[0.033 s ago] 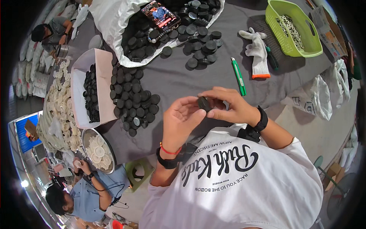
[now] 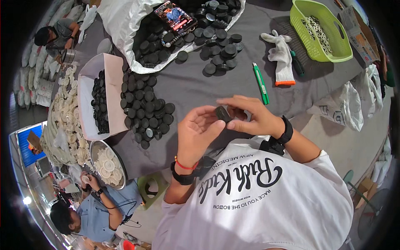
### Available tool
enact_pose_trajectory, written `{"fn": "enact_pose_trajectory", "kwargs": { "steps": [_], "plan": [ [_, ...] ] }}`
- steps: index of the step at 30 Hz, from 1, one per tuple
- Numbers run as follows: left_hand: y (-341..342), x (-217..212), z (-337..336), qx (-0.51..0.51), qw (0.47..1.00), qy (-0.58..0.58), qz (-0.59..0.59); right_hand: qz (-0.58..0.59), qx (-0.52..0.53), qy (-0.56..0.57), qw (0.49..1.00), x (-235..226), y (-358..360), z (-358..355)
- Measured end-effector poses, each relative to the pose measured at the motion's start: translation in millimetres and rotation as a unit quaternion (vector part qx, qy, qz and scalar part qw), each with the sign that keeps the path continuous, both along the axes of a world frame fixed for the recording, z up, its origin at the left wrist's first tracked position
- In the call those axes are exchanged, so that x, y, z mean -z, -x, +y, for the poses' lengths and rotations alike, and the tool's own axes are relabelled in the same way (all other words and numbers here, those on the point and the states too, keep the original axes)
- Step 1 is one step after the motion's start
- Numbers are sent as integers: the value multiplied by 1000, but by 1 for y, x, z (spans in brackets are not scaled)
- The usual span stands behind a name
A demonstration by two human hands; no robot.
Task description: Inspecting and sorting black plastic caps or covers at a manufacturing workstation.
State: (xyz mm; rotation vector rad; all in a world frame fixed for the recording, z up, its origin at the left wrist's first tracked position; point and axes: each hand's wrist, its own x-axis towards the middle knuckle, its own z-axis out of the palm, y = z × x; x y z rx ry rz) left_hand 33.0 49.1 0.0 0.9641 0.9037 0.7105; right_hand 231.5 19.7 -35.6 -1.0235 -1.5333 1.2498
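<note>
Open box [image 2: 115,93]: stood in the left of the frame, loaded with small black parts [image 2: 100,102].
Disc pile [image 2: 143,106]: lay against the box's right side, left of centre, spread loose on the grey cloth [image 2: 191,85].
Left hand [image 2: 195,131]: had its thumb and fingertips closed on one black disc [image 2: 223,113]; a light pinch at the rim seemed best for steadiness, with no squeezing across the faces.
Black disc: sat tilted on edge near mid-frame, between the two hands; turning it in small steps looked likely to suit that hold.
Right hand [image 2: 256,118]: thumb tip was at the disc's lower right and index finger reached above it; whether it pressed could not be told. Sharing the load lightly would probably have prevented slips.
Green cutter [image 2: 261,83]: lay right of centre, beyond the right hand; elbows and sleeves were best kept off it.
White glove [image 2: 280,56]: lay at upper right, unworn.
</note>
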Motion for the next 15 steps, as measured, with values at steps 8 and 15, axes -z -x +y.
{"fn": "enact_pose_trajectory", "kwargs": {
  "steps": [8,15],
  "plan": [
    [3,-8,-8,-38,992,-83,86,-132,-24,-234,963,-16,-9,-5],
    [6,-8,-8,-49,990,-91,96,-28,28,-251,967,-9,-17,-6]
  ]
}}
